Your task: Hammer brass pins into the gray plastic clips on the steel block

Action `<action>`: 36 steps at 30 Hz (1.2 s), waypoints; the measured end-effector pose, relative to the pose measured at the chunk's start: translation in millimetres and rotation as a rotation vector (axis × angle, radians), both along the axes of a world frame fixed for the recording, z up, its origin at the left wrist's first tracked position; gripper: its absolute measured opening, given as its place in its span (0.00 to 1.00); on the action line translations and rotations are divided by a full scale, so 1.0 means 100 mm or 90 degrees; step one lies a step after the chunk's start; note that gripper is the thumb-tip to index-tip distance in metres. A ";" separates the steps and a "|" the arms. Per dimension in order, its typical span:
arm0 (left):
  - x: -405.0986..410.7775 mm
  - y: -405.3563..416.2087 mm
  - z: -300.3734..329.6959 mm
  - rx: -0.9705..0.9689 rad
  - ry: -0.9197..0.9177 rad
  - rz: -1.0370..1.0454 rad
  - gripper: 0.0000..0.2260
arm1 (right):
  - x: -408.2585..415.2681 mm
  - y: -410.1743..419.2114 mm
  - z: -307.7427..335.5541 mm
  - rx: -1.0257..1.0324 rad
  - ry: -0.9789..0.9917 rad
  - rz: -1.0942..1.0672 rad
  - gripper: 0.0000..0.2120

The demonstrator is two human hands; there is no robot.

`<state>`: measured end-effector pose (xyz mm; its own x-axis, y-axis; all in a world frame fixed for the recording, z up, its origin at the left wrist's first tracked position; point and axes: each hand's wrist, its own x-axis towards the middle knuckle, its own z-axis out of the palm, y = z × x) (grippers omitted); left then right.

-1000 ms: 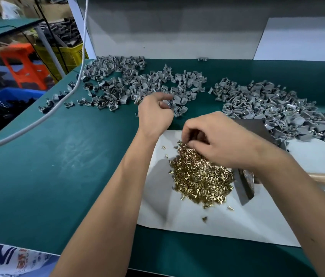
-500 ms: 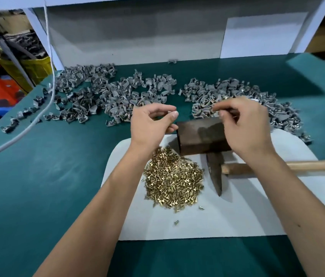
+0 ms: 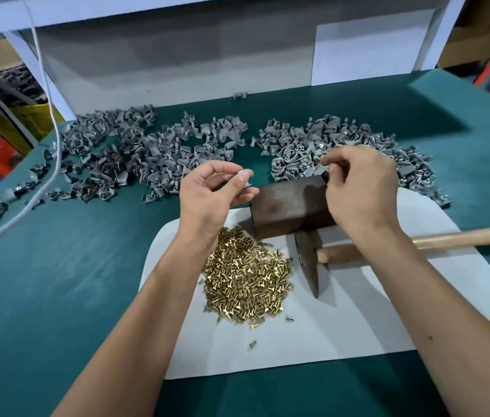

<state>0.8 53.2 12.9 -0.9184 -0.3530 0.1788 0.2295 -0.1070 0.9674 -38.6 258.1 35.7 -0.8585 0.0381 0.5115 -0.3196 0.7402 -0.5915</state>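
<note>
Beside dark steel block (image 3: 290, 206), heaped shiny brass pins (image 3: 245, 284).

My green-topped bench (image 3: 57, 281) fills the frame; a grey back panel (image 3: 177, 61) stands along its far edge. Upper left, a yellow crate (image 3: 34, 120); upper right, cardboard boxes (image 3: 475, 34).

1. One steel block (image 3: 290, 206) is seen.
2. One hammer (image 3: 310, 263) is seen.
3. One white sheet (image 3: 358, 320) is laid out.
4. Brass pins (image 3: 246, 281) are heaped in one pile, too many to count.
5. Gray clips (image 3: 153, 152) are spread in two large heaps, uncounted.
6. Two hands are seen: left hand (image 3: 210, 194), right hand (image 3: 361, 188).
</note>
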 end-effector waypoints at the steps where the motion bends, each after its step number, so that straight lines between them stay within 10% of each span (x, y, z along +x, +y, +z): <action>1: 0.00 0.01 0.00 -0.001 0.002 -0.006 0.06 | 0.00 0.00 0.00 -0.003 -0.004 -0.001 0.12; 36: 0.02 0.12 -0.04 0.018 0.035 -0.190 0.12 | 0.16 -0.21 -0.05 -0.102 0.024 0.287 0.16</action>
<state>2.3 65.4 9.3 -0.9714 -0.0748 0.2252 0.2360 -0.2050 0.9499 -23.0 237.3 30.4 -0.7887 -0.2525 0.5606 -0.6110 0.4231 -0.6690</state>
